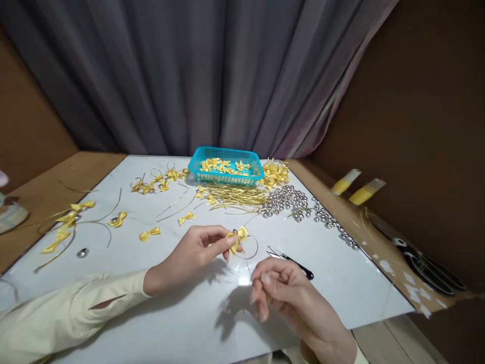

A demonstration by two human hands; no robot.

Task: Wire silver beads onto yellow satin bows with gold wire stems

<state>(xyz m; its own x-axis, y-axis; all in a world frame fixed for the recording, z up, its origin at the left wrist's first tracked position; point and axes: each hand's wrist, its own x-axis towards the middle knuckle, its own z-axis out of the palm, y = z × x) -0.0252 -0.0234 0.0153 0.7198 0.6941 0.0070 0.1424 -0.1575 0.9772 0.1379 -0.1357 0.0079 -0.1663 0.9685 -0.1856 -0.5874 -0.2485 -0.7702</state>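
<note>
One bow (pixel 241 233), above the middle of the tabletop (pixel 170 323), is pinched in the left hand (pixel 195 251), palm down, its forearm reaching in from the left. The right hand (pixel 291 290), fingers curled and palm turned inward, grips the bow's thin cord (pixel 248 265). Beyond lie one basket (pixel 227 180) of bows and beads (pixel 288 198), both too many to count. Two tubes (pixel 345 182) and one scissors (pixel 428 268) lie right.

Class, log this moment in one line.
left hand: pinching yellow bow | right hand: at cord end | basket: holds bows | scissors: on right side
</note>
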